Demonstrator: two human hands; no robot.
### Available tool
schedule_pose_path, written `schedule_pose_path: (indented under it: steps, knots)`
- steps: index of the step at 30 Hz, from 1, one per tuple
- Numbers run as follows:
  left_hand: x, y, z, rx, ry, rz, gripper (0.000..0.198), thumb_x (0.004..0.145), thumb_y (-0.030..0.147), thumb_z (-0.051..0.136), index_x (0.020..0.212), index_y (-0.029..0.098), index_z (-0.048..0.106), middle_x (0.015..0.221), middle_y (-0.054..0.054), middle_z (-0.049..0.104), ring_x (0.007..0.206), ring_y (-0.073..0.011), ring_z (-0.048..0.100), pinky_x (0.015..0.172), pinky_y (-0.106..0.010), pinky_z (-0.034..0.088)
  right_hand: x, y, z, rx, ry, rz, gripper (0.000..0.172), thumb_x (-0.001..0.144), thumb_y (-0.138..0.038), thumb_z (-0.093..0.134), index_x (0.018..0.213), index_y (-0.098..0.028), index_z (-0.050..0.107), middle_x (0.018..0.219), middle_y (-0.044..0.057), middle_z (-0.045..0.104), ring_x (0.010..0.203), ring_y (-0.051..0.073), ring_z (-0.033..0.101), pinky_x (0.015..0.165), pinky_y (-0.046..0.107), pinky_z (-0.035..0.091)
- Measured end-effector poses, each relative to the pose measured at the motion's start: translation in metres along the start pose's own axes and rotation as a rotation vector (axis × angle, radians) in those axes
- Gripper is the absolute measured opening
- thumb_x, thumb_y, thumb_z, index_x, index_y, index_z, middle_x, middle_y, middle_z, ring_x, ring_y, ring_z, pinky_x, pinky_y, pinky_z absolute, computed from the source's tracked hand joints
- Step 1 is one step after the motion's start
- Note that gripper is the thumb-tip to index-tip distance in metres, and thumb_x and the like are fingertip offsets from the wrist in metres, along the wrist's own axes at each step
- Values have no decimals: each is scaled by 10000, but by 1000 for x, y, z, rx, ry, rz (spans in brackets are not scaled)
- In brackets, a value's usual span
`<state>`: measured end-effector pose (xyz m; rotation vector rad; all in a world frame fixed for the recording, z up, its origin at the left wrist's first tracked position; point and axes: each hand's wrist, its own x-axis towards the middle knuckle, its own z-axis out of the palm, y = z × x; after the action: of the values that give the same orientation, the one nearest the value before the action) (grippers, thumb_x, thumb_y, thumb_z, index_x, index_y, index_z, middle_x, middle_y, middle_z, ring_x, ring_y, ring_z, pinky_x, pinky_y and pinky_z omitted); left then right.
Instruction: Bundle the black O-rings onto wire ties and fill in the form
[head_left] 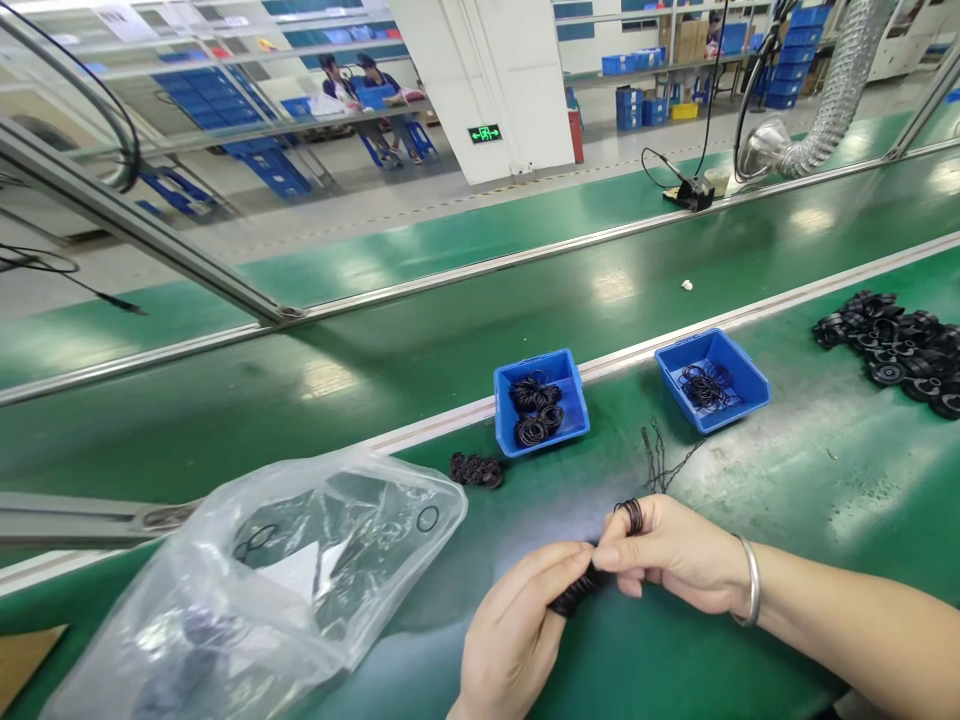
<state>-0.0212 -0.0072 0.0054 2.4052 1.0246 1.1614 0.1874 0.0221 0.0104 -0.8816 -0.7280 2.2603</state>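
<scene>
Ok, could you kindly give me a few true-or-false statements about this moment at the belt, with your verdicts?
The right hand holds nothing. False: it pinches black rubber O-rings.
A metal bangle circles the right wrist. True.
The clear plastic bag rests in the left hand. False: it lies on the green belt, apart from both hands.
The blue bin nearer the bag holds black rubber O-rings. True.
</scene>
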Motion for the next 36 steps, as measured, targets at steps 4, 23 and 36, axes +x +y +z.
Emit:
schedule_pose_path:
  steps: [4, 23, 36]
  knots:
    - [0, 0, 4, -54, 37, -90, 316, 882, 4, 532, 1095, 198, 663, 1042, -67, 731, 971, -143, 708, 890, -227, 562, 1, 4, -4, 83, -56, 29, 325, 667, -365, 883, 716, -140, 652, 543, -58, 502, 523, 73, 445, 583, 247, 371]
    - [3, 10, 8, -519, 161, -426, 93, 897, 140, 628, 926, 201, 692, 926, -68, 735, 822, -185, 727, 716, -273, 605, 9, 2, -5, 327, -39, -2, 343, 836, -423, 744, 804, -105, 620, 810, 74, 683, 731, 135, 681, 690, 234, 553]
    - [7, 8, 3, -204, 87, -391, 224, 853, 77, 589, 944, 230, 725, 877, -41, 740, 814, -179, 722, 748, -274, 598, 3, 2, 1, -164, 30, -222, 283, 668, -366, 877, 751, -139, 729, 726, -8, 618, 593, 80, 499, 608, 250, 412]
